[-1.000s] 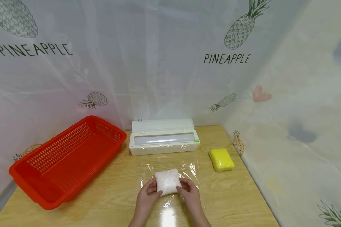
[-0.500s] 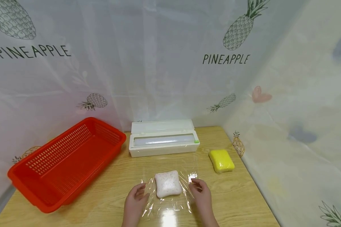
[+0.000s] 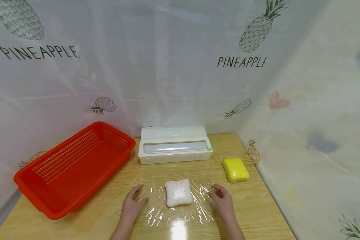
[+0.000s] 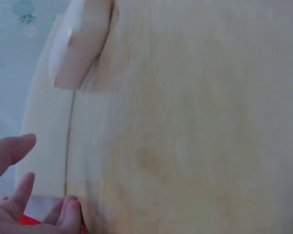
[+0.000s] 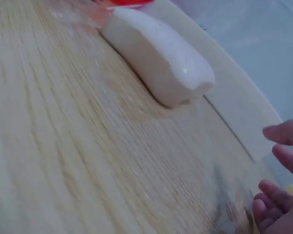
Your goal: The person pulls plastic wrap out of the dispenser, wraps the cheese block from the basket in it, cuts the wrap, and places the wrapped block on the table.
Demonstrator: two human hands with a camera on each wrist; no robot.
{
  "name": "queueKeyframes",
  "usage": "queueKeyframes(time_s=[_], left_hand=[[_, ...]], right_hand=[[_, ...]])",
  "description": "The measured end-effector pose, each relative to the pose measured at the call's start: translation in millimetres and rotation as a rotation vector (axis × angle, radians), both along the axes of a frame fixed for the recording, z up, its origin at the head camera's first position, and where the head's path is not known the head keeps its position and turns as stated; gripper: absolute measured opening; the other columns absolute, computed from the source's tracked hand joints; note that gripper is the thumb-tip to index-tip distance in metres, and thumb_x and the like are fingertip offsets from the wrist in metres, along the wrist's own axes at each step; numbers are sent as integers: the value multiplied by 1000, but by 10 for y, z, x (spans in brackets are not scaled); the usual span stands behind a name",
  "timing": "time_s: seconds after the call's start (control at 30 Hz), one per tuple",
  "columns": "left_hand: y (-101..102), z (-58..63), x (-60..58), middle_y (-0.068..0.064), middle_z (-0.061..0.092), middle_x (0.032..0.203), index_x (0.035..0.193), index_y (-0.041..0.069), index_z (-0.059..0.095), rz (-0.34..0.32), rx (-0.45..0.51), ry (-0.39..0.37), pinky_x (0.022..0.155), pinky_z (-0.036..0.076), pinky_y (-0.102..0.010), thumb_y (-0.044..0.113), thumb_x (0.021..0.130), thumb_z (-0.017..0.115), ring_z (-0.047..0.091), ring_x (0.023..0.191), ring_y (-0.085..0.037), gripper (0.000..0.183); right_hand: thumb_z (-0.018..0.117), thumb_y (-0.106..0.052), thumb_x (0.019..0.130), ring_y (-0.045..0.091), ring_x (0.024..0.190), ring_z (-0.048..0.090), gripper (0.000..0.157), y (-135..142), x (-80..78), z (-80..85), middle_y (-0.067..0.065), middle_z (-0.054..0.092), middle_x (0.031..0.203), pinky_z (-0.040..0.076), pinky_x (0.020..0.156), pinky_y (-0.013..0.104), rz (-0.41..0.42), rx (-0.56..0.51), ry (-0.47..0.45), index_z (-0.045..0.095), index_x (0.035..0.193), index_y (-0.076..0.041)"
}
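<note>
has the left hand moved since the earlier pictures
Yes. Judged against the white box in the head view, the left hand has moved left, away from the white block.

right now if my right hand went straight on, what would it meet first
Clear cling film first, perhaps touching the right hand; beyond, probably the white cling film dispenser, though depth is unclear.

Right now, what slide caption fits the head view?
Left hand and right hand flank a speckled white block on cling film near an open dispenser.
</note>
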State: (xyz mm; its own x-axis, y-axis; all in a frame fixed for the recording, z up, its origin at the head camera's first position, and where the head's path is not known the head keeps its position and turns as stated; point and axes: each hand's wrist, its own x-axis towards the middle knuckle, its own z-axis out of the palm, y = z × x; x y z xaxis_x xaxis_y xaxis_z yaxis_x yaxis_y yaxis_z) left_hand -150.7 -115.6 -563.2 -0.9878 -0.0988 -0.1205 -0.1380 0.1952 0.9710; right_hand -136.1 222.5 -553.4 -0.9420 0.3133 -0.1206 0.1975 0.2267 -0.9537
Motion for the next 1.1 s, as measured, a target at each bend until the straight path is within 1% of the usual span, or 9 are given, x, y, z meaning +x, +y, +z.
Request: queueKeyframes(time_s=[0.1,0.17,0.33,0.5,0.63,0.73,0.83,0.93,1.1], left_hand=[[-36,-13,-174,-28,48,137,135,-3,51,-42,23,-15,106,36,-48,-1,81,74,43,129,-44,58],[-47,-26,-272,-27,48,137,135,-3,51,-64,40,-13,106,36,-48,-2,81,73,44,128,-43,58],[-48,-12,-392,-28,50,135,133,-4,53,-133,88,0,101,43,-45,-4,81,73,50,123,-42,56],[-66,24,-382,-27,57,124,127,-5,58,-189,79,-21,80,53,-33,-7,77,74,61,99,-34,53],[-96,43,-353,-18,65,110,120,-3,64,-269,-49,-21,71,48,-30,-4,76,76,57,83,-21,47],[-125,46,-321,-16,68,107,114,-4,68,-347,-151,-4,72,47,-29,1,78,76,58,85,-21,37],[-157,40,-287,-16,68,111,111,-4,70,-387,-193,4,78,49,-28,6,82,75,62,96,-25,32],[-188,28,-258,-21,66,115,114,-8,67,-404,-132,5,83,51,-29,6,84,73,63,105,-32,34],[-211,8,-178,-30,60,120,122,-16,57,-426,2,-1,84,53,-31,3,86,71,62,106,-39,43]], right_hand=[[70,-6,89,41,125,46,38,99,-145,-23,25,52,133,37,104,49,59,2,28,58,122,8],[69,-6,89,39,125,47,38,152,-255,-28,23,56,130,38,104,45,95,1,34,58,123,8],[68,-4,89,37,123,49,38,226,-464,-14,25,58,127,40,100,34,220,-51,52,57,123,11],[69,-2,87,23,101,56,36,283,-538,5,24,61,120,46,81,21,400,-31,26,60,119,11],[71,-5,87,13,81,51,32,342,-520,32,19,64,102,44,66,20,564,73,-22,64,115,8],[72,-7,86,11,75,51,29,379,-476,56,14,67,95,43,63,20,637,101,-60,67,110,8],[70,-4,87,12,78,56,25,413,-407,71,15,69,94,47,65,20,675,71,-84,67,107,11],[69,-1,88,14,82,60,24,449,-332,60,17,68,94,51,70,20,674,30,-84,66,106,13],[64,7,85,22,85,62,25,481,-199,37,18,66,93,53,74,24,653,-38,-79,60,108,17]])
